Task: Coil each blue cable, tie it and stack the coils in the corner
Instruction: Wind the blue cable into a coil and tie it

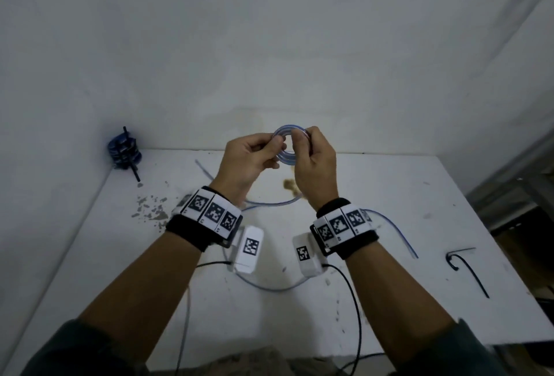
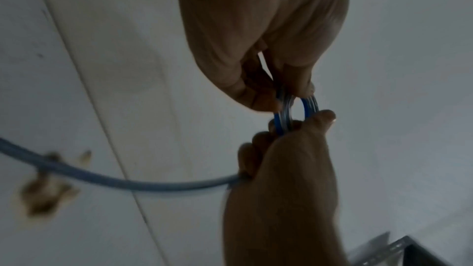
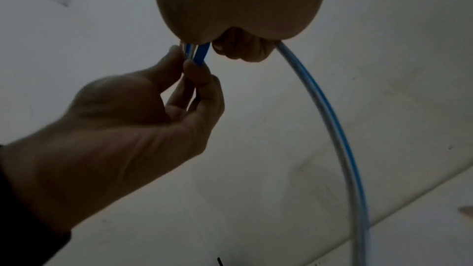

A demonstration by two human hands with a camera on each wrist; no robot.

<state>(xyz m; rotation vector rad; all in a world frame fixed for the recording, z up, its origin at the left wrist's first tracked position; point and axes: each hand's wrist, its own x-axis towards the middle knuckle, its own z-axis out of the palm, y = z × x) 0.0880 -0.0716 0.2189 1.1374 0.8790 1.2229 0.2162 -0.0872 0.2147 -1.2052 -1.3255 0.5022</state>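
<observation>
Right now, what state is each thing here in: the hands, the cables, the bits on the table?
left hand: pinches the coil's left side.
right hand: grips the coil's right side.
blue coil: partly wound, held above the table, untied.
cable tail: loose, trailing across the table.
finished coils: tied, stacked in the far left corner.
black tie: lying unused, right side.

Pale blue cable (image 1: 288, 143), dark blue coil stack (image 1: 124, 148), white table (image 1: 389, 196), black-and-white checkered wristbands (image 1: 209, 211).

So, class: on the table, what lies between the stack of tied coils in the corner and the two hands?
Head view: between the stack of coils and the hands, left and right, a loose blue cable end lies on the table.
</observation>
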